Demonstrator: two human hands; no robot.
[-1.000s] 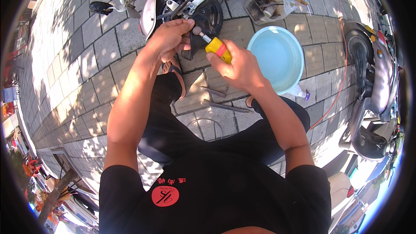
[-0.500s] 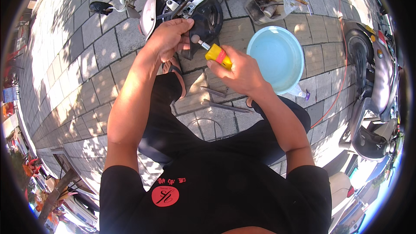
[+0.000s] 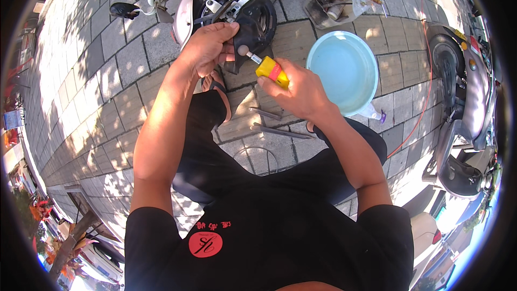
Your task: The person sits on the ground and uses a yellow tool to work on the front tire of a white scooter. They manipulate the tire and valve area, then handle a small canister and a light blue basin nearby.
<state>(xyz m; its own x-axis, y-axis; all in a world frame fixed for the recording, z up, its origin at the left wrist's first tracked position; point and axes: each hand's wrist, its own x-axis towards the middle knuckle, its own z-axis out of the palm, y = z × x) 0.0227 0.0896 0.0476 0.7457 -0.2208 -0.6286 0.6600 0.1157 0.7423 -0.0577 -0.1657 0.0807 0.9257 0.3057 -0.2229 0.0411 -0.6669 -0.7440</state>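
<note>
In the upper middle, my left hand (image 3: 210, 47) is closed, thumb and fingers pinching a flap of black inner tube (image 3: 246, 33) pulled out beside the scooter wheel (image 3: 267, 8). My right hand (image 3: 299, 88) is wrapped around a yellow handheld grinder (image 3: 265, 67) with a red band. Its rounded, pale grinding tip (image 3: 243, 50) points up and left, at the face of the tube. Whether the tip touches the rubber I cannot tell. Fingers of the left hand partly hide the tube's edge.
Right of the grinder is a light blue basin (image 3: 371, 94) of water. Beyond it stands a tool bin (image 3: 323, 21). Tyre levers (image 3: 283, 131) lie on the paving between my feet. An orange cord (image 3: 429, 83) runs along the right, near a parked scooter (image 3: 474, 97).
Both hands stay nearly in place, with only a very slight shift of the grinder. The grips on tube and grinder are unchanged.
</note>
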